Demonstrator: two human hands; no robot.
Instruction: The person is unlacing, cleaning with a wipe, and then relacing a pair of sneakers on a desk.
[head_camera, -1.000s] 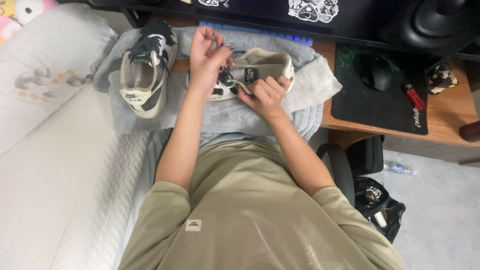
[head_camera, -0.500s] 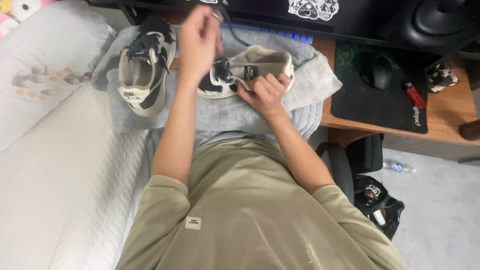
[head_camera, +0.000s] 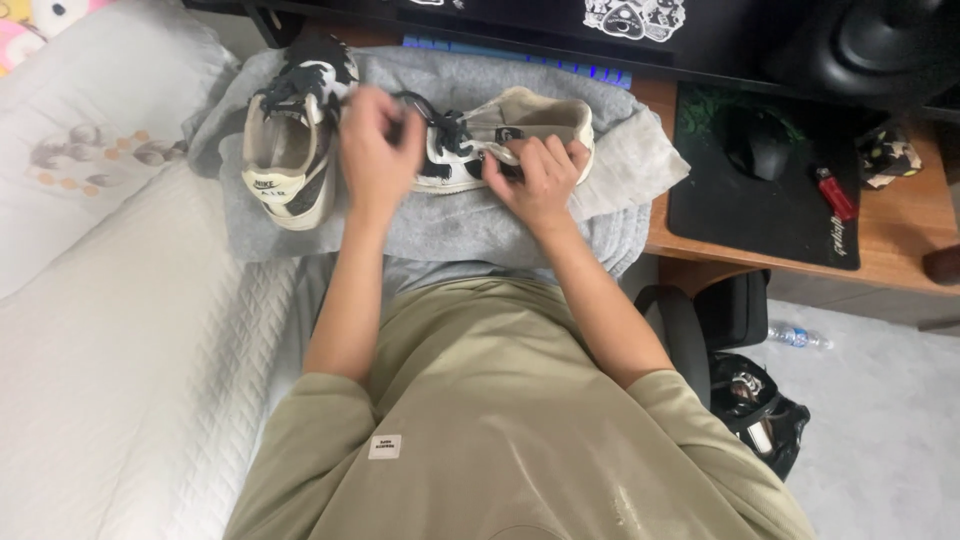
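1. The grey towel (head_camera: 450, 225) is lying spread across my lap and the desk edge, bearing both shoes.
2. The second sneaker (head_camera: 290, 135) is sitting on the towel, just left of my left hand, untouched.
3. The sneaker (head_camera: 505, 135) I am working on is lying on its side between my hands.
4. My right hand (head_camera: 535, 175) is clamping down on its tongue and side.
5. My left hand (head_camera: 380, 145) is pinching the black lace (head_camera: 430, 112), fingers closed, just beside the toe.

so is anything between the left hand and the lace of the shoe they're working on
Nothing visible: the left hand is closed right at the black lace of the shoe, which the right hand steadies.
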